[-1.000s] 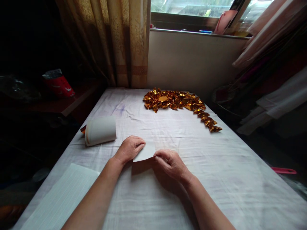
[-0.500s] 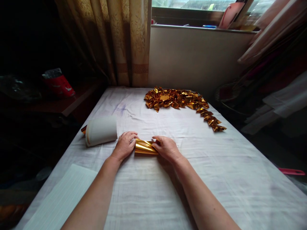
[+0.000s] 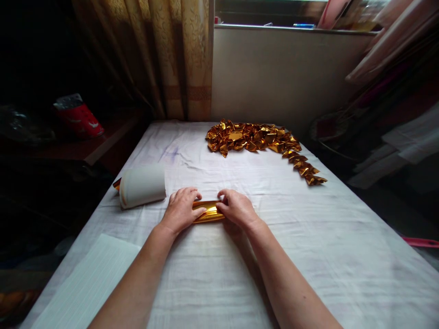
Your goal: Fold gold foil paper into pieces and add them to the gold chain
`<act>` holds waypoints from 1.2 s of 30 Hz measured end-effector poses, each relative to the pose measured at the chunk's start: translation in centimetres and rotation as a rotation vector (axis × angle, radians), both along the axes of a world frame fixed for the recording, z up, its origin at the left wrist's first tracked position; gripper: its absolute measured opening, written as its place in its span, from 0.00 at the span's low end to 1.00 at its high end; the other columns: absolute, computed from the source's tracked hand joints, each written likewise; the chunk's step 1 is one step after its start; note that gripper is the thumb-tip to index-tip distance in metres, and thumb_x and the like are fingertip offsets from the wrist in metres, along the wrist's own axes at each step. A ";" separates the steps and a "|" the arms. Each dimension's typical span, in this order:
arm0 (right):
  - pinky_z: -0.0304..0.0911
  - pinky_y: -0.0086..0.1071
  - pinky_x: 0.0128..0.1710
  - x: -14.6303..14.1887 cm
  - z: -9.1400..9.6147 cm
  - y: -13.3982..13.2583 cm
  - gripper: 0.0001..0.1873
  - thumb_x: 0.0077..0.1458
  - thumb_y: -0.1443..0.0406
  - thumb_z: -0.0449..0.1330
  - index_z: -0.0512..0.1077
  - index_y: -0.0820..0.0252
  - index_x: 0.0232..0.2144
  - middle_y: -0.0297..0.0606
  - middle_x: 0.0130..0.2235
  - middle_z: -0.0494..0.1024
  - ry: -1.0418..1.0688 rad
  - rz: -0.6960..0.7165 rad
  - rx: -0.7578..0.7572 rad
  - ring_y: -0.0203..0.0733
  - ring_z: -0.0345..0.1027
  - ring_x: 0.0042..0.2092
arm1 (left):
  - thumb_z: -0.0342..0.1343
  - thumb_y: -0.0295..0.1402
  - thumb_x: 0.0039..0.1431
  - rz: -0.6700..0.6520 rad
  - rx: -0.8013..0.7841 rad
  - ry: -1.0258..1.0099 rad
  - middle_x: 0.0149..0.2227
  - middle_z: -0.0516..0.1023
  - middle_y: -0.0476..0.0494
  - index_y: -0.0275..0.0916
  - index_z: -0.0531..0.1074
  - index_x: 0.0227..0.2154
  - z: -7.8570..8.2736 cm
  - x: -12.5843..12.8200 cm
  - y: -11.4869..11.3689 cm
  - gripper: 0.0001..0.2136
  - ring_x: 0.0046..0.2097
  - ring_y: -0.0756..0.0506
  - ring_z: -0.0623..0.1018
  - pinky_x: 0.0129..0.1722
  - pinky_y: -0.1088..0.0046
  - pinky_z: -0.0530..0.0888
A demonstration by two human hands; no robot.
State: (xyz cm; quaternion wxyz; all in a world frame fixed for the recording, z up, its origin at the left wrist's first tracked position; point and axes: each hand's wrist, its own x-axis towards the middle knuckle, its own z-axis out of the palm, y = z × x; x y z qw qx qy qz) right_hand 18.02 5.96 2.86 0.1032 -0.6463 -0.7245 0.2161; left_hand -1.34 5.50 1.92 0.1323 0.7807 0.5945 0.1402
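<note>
Now the gold sheet [image 3: 210, 217] is a narrower band with its shiny side outward, whereas a second ago its pale side showed, and half a second ago it was a fuller curl. That suggests the sheet has been doubled over and is being pressed flat, so I judge the work to be at the folding of a single piece. The sheet is on the near middle of the counter [image 3: 308, 256], between two hands. The left hand [image 3: 179, 209] grasps its left end, the thumb laid along the face; the right hand [image 3: 238, 208] grasps the right end with its thumb on the foil and forefinger bent above. The other right fingers are hidden.

Counting the rest: one curled stack [image 3: 144, 186] of paper stands just beyond the left hand, its number of sheets impossible to tell. One striped sheet [image 3: 92, 269] lies near the left forearm. One gold chain [image 3: 240, 136] of folded pieces rests at the far side, its overlapping pieces too tangled to count. One red packet [image 3: 80, 121] sits apart on a shelf [image 3: 113, 130] at left.
</note>
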 end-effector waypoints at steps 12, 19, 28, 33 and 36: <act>0.58 0.28 0.37 0.9 -0.2 0.3 0.17 0.49 0.62 0.63 0.74 0.56 0.44 0.36 0.41 0.76 0.107 0.024 0.027 0.38 0.69 0.38 | 0.57 0.30 0.52 -0.163 -0.021 -0.189 0.39 0.78 0.48 0.42 0.69 0.32 -0.4 -0.1 0.5 0.04 0.44 0.44 0.75 0.49 0.65 0.67; 0.54 0.26 0.28 2.1 -1.1 1.0 0.07 0.48 0.62 0.60 0.73 0.59 0.25 0.28 0.24 0.72 0.493 0.018 -0.120 0.33 0.62 0.27 | 0.58 0.36 0.51 -0.035 -0.114 -0.359 0.39 0.79 0.48 0.43 0.71 0.41 0.1 -0.2 0.6 0.14 0.41 0.44 0.77 0.43 0.70 0.71; 0.56 0.26 0.27 2.7 -1.6 1.4 0.11 0.48 0.58 0.58 0.74 0.60 0.24 0.31 0.24 0.72 0.657 0.078 -0.137 0.33 0.61 0.27 | 0.58 0.42 0.50 0.103 -0.146 -0.490 0.30 0.77 0.50 0.41 0.75 0.35 0.4 -0.3 0.8 0.13 0.31 0.48 0.74 0.33 0.73 0.70; 0.55 0.26 0.25 2.7 -1.6 1.4 0.13 0.47 0.56 0.58 0.74 0.60 0.25 0.30 0.23 0.71 0.696 0.077 -0.152 0.33 0.60 0.25 | 0.58 0.41 0.48 0.130 -0.169 -0.644 0.28 0.75 0.50 0.40 0.73 0.33 0.1 -0.2 0.9 0.12 0.31 0.48 0.73 0.31 0.74 0.69; 0.54 0.26 0.25 2.7 -1.6 1.4 0.14 0.47 0.56 0.59 0.74 0.60 0.26 0.30 0.23 0.71 0.702 0.066 -0.157 0.32 0.59 0.25 | 0.58 0.42 0.47 0.146 -0.173 -0.682 0.26 0.73 0.51 0.40 0.72 0.33 -0.2 -0.2 1.0 0.13 0.29 0.49 0.72 0.30 0.75 0.68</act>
